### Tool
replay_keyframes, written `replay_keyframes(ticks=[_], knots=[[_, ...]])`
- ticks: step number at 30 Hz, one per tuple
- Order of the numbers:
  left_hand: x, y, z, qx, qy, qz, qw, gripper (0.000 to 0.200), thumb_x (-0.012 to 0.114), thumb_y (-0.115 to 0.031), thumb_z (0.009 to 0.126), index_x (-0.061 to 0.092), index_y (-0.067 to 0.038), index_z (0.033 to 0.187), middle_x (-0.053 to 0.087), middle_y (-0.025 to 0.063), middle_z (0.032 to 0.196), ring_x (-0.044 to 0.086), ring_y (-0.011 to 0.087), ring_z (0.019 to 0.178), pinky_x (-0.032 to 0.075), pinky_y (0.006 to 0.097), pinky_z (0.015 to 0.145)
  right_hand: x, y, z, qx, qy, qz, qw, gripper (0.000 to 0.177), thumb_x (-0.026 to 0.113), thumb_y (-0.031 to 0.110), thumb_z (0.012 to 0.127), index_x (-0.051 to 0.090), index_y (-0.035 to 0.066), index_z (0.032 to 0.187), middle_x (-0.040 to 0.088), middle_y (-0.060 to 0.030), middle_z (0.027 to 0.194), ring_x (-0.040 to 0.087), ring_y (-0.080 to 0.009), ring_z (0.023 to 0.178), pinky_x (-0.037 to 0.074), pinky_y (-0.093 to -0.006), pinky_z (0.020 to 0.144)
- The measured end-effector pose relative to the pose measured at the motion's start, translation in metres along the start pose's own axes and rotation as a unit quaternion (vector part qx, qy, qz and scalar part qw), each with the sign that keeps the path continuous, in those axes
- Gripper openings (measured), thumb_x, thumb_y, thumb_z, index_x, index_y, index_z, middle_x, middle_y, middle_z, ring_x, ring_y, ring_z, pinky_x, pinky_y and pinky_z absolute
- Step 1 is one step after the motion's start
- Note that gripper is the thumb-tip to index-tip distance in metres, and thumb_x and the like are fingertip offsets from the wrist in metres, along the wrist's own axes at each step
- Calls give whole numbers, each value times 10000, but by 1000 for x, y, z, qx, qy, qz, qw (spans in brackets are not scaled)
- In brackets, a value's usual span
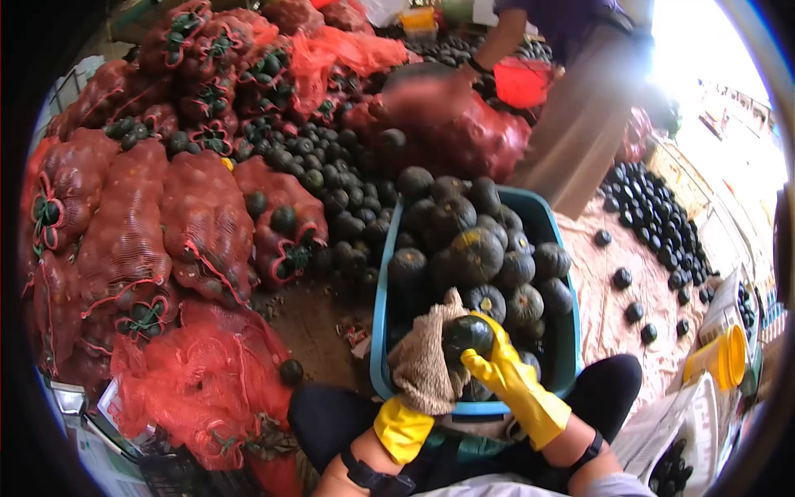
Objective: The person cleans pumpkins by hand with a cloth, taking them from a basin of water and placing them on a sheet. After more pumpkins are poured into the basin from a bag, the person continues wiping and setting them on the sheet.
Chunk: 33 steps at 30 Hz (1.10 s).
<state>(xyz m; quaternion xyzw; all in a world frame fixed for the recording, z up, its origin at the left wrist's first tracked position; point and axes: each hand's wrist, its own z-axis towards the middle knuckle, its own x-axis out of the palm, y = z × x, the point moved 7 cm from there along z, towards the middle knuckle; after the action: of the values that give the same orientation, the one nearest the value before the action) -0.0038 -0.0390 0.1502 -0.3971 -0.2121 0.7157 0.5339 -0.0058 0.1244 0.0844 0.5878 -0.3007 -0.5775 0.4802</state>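
A dark green squash (467,336) is between my two hands over the near end of a blue tub (383,331). My right hand (503,373), in a yellow rubber glove, grips it from the right with fingers curled round its side. My left hand (414,410) wears a yellow glove too; its fingers are hidden under a brown burlap cloth (424,356) that lies against the squash's left side. Beyond them the tub holds a heap of dark squashes (476,255).
Red mesh sacks (124,215) of squashes stand at the left, with loose red netting (199,373) in front. A squash pile (331,182) lies behind the tub. Another person (571,108) stands at the back. More squashes (654,215), a yellow bucket (719,358) and a white basket (687,439) are at the right.
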Motion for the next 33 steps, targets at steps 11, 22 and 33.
replay_keyframes(ticks=[11,22,33], knots=[[36,52,-32,-183,-58,-262,946,706,898,-158,812,543,-40,1411,700,162,1302,694,305,1199,563,412,1055,2,-21,0,-62,-33,-199,977,797,788,193,971,372,167,1650,553,-205,1537,677,-312,1248,547,-423,1074],[23,38,-20,-130,19,-124,984,792,871,-117,851,456,-34,1520,599,144,1479,586,268,1366,451,413,1205,21,1,3,38,-14,238,970,783,738,192,1005,330,140,1671,581,-106,1480,544,-195,1357,443,-387,1160],[19,50,-10,-96,62,-55,992,503,871,-176,849,635,-66,1280,704,108,1232,672,187,1169,555,388,1027,17,24,-11,-74,-71,233,967,950,907,75,809,407,75,1616,485,-160,1604,450,-302,1518,326,-461,1286]])
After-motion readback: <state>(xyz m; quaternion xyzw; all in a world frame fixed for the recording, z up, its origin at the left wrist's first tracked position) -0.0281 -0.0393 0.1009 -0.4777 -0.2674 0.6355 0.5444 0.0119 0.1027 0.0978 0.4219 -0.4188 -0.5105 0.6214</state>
